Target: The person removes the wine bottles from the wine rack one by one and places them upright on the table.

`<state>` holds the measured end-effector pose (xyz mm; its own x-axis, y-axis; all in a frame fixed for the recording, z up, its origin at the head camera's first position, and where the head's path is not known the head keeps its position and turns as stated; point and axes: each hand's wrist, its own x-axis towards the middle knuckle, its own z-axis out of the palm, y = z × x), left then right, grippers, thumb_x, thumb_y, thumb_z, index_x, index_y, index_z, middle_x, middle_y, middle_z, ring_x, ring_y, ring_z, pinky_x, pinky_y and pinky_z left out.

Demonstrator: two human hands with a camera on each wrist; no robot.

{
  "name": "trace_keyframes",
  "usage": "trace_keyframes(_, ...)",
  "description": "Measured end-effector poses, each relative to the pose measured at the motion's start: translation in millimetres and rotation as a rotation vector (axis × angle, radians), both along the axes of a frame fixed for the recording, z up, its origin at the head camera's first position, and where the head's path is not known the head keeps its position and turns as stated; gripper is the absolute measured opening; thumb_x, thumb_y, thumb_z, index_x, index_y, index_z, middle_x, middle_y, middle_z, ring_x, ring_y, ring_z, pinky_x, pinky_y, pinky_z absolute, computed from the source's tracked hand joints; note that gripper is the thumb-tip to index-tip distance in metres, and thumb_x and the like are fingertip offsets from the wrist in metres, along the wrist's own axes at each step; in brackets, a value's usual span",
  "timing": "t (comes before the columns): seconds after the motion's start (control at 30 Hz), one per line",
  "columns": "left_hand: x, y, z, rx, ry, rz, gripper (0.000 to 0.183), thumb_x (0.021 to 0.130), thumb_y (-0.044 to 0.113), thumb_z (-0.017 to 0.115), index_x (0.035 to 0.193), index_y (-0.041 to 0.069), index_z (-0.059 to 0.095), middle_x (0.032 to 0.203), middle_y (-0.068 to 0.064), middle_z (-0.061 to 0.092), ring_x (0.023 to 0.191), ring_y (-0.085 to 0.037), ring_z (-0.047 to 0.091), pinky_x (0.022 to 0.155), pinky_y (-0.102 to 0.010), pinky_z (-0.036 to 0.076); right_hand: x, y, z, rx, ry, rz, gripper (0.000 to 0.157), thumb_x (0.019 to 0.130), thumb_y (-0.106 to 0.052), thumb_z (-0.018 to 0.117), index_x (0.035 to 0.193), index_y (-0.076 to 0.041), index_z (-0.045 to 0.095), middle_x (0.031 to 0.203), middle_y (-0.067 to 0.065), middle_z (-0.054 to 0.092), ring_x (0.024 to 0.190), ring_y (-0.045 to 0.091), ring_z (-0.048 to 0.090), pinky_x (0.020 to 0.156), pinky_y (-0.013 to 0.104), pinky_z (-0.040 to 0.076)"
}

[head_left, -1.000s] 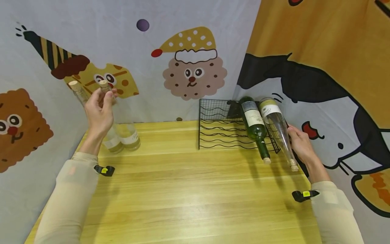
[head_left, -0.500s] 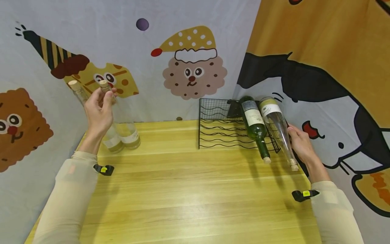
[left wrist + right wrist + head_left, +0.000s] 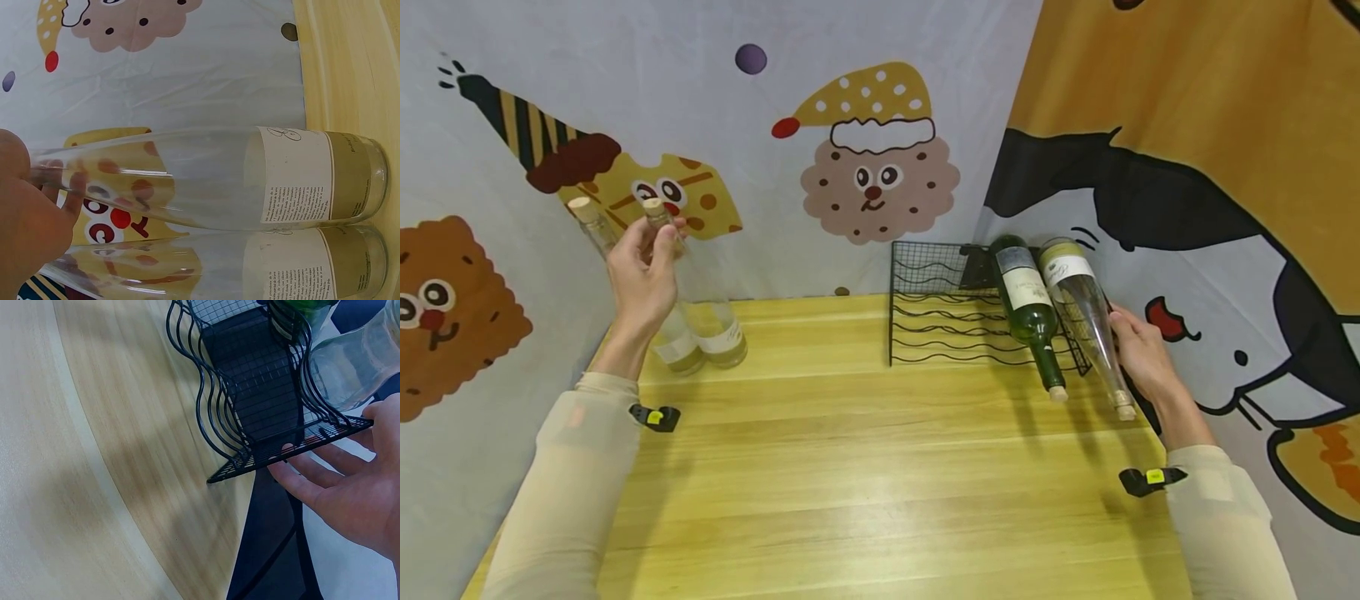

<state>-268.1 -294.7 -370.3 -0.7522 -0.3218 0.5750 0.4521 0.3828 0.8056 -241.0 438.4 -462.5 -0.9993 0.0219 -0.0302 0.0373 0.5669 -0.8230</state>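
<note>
My left hand (image 3: 643, 271) pinches the corked neck of a clear glass bottle (image 3: 206, 178) that stands upright on the table. A matching clear bottle (image 3: 275, 265) stands right beside it, its cork (image 3: 580, 204) just left of the hand. At the right, my right hand (image 3: 1138, 346) touches the side panel of a black wire wine rack (image 3: 269, 450), fingers fairly straight and thumb at the panel's edge. On the rack lie a green wine bottle (image 3: 1028, 304) and a clear bottle (image 3: 1078, 304), corked necks pointing toward me.
The rack stands at the back right of the wooden table (image 3: 880, 467), against a fabric backdrop (image 3: 820, 42) with cartoon prints. Wavy wire rows (image 3: 947, 333) show left of the green bottle. In the right wrist view the table's edge runs close by the rack.
</note>
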Motion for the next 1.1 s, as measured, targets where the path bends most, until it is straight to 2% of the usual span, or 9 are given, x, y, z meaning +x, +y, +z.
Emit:
trace_keyframes(0.07, 0.0, 0.1, 0.5, -0.001, -0.006, -0.001, 0.034, 0.116, 0.027, 0.065, 0.136, 0.001, 0.074, 0.123, 0.005, 0.083, 0.106, -0.002, 0.077, 0.092, -0.014, 0.06, 0.5, 0.1, -0.2, 0.002, 0.006, -0.001, 0.066, 0.123, -0.05, 0.022, 0.181, -0.019, 0.021, 0.18, 0.036, 0.03, 0.135, 0.015, 0.067, 0.084, 0.004, 0.056)
trace_keyframes(0.17, -0.2, 0.2, 1.4, -0.002, -0.012, -0.003, 0.034, 0.116, 0.027, 0.065, 0.137, 0.002, 0.074, 0.125, 0.001, 0.083, 0.106, -0.001, 0.076, 0.091, -0.014, 0.06, 0.7, -0.3, -0.7, 0.002, 0.012, -0.008, 0.066, 0.123, -0.051, 0.024, 0.181, -0.02, 0.022, 0.179, 0.036, 0.033, 0.119, -0.011, 0.058, 0.084, 0.005, 0.057)
trace_keyframes(0.23, 0.1, 0.3, 2.3, -0.003, -0.017, -0.005, 0.034, 0.117, 0.027, 0.064, 0.137, 0.001, 0.073, 0.124, 0.004, 0.083, 0.106, -0.001, 0.076, 0.091, -0.014, 0.06, 1.4, -0.5, -0.9, 0.008, 0.015, -0.007, 0.066, 0.123, -0.051, 0.023, 0.181, -0.019, 0.022, 0.179, 0.035, 0.033, 0.126, 0.0, 0.065, 0.084, 0.004, 0.056)
trace_keyframes(0.3, 0.2, 0.2, 2.6, 0.001, -0.024, -0.007, 0.035, 0.117, 0.028, 0.064, 0.138, 0.002, 0.073, 0.122, 0.008, 0.082, 0.106, 0.001, 0.075, 0.091, -0.015, 0.06, 2.1, -0.8, -0.6, 0.012, 0.013, -0.007, 0.066, 0.123, -0.05, 0.023, 0.181, -0.018, 0.021, 0.179, 0.036, 0.032, 0.139, 0.023, 0.066, 0.084, 0.003, 0.056)
trace_keyframes(0.37, 0.4, -0.1, 2.6, -0.001, -0.029, -0.007, 0.035, 0.117, 0.029, 0.063, 0.139, 0.002, 0.073, 0.121, 0.012, 0.081, 0.106, 0.002, 0.075, 0.091, -0.016, 0.059, 2.9, -0.9, -0.1, 0.019, 0.01, -0.004, 0.066, 0.124, -0.049, 0.022, 0.181, -0.017, 0.02, 0.18, 0.036, 0.031, 0.153, 0.042, 0.056, 0.085, 0.003, 0.055)
trace_keyframes(0.43, 0.5, -0.4, 2.5, -0.002, -0.033, -0.006, 0.035, 0.117, 0.029, 0.063, 0.139, 0.003, 0.073, 0.12, 0.016, 0.08, 0.105, 0.003, 0.075, 0.09, -0.016, 0.059, 3.1, -1.0, -0.1, 0.013, 0.009, -0.004, 0.066, 0.124, -0.049, 0.021, 0.181, -0.017, 0.02, 0.18, 0.036, 0.031, 0.156, 0.055, 0.047, 0.084, 0.002, 0.055)
trace_keyframes(0.7, 0.2, -0.7, 2.4, 0.032, -0.044, -0.03, 0.03, 0.116, 0.028, 0.065, 0.141, 0.013, 0.072, 0.116, 0.021, 0.078, 0.107, -0.004, 0.075, 0.092, -0.016, 0.059, 3.2, -0.1, -1.6, 0.0, 0.014, -0.003, 0.069, 0.123, -0.052, 0.022, 0.182, -0.015, 0.019, 0.181, 0.034, 0.029, 0.157, 0.064, 0.042, 0.081, 0.001, 0.052)
trace_keyframes(0.87, 0.2, -1.5, 1.8, 0.033, -0.061, -0.035, 0.032, 0.115, 0.029, 0.067, 0.143, 0.014, 0.071, 0.116, 0.02, 0.076, 0.105, 0.0, 0.073, 0.091, -0.015, 0.058, 3.9, -0.2, -1.3, 0.006, 0.016, -0.001, 0.07, 0.123, -0.053, 0.022, 0.182, -0.015, 0.02, 0.181, 0.035, 0.029, 0.157, 0.064, 0.042, 0.081, 0.002, 0.052)
trace_keyframes(1.1, 3.3, -1.3, 2.7, 0.033, -0.06, -0.031, 0.04, 0.115, 0.03, 0.067, 0.151, 0.014, 0.068, 0.119, 0.017, 0.072, 0.107, -0.003, 0.071, 0.091, -0.016, 0.055, 2.1, 0.4, 0.2, 0.016, 0.0, 0.01, 0.069, 0.123, -0.052, 0.02, 0.182, -0.016, 0.016, 0.182, 0.033, 0.027, 0.159, 0.062, 0.04, 0.085, 0.003, 0.054)
